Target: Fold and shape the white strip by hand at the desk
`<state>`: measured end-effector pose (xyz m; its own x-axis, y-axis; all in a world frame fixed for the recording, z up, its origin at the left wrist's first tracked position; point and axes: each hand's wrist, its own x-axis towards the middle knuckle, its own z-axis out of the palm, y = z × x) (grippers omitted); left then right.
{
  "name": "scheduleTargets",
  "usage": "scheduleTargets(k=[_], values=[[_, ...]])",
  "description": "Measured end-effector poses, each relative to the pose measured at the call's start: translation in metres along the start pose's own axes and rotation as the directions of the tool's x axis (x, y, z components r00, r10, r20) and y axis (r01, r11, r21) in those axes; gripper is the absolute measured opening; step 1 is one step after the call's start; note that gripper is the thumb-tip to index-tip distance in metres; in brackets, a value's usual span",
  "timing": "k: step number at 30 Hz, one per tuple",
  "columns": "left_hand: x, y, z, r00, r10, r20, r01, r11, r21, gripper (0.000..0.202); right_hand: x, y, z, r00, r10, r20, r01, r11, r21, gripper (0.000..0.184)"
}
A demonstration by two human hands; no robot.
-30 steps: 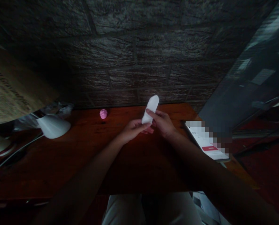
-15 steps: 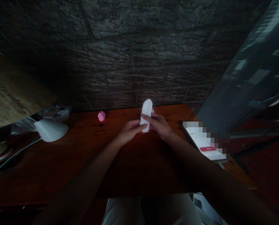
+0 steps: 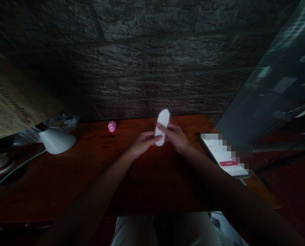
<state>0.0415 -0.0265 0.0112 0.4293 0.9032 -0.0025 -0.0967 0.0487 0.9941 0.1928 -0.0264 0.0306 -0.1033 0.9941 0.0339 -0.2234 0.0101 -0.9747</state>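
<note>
Between both hands is a white oblong pad-like piece (image 3: 163,118) with a rounded top, held tilted slightly to the right above the table. My left hand (image 3: 144,142) grips its lower end, thumb across the front. My right hand (image 3: 176,135) pinches its right side, its thumb lying on the face. The fingers behind the piece are mostly hidden. A small crumpled pink ball (image 3: 112,126) lies on the table to the left, apart from both hands.
The brown wooden table (image 3: 91,171) meets a dark brick wall (image 3: 165,61). On the right lies a tablet (image 3: 231,167) with a lit screen. At left are a white cone-shaped object (image 3: 57,140), a cable (image 3: 16,171), a brown paper bag (image 3: 16,99) and clear plastic.
The white piece leans a little more to the right, and its top sits slightly further right. Both hands keep their hold. The view has shifted slightly.
</note>
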Motion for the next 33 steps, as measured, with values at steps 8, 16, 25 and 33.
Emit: scheduleTargets(k=[8,16,25,33], values=[[0.0023,-0.0047,-0.0028,0.999,-0.022,-0.049,0.023,1.0,0.02,0.033,-0.0016,-0.0015,-0.0003,0.999,-0.001,0.039,0.003,0.999,-0.05,0.034],[-0.0007,-0.0004,-0.0034,0.998,0.064,-0.025,-0.06,0.987,0.146,0.033,-0.0006,-0.0006,-0.0015,0.999,-0.037,0.026,0.039,0.998,-0.053,0.037],[0.0,-0.0012,-0.0001,0.999,0.027,-0.03,-0.025,0.997,0.076,0.036,-0.0018,-0.0029,0.0005,1.0,-0.026,0.004,0.026,0.999,-0.044,0.038],[-0.0007,-0.0009,-0.0006,1.0,0.001,0.0,-0.001,0.998,0.069,0.035,-0.0031,0.0007,0.0016,0.999,-0.037,0.04,0.039,0.998,-0.044,0.041]])
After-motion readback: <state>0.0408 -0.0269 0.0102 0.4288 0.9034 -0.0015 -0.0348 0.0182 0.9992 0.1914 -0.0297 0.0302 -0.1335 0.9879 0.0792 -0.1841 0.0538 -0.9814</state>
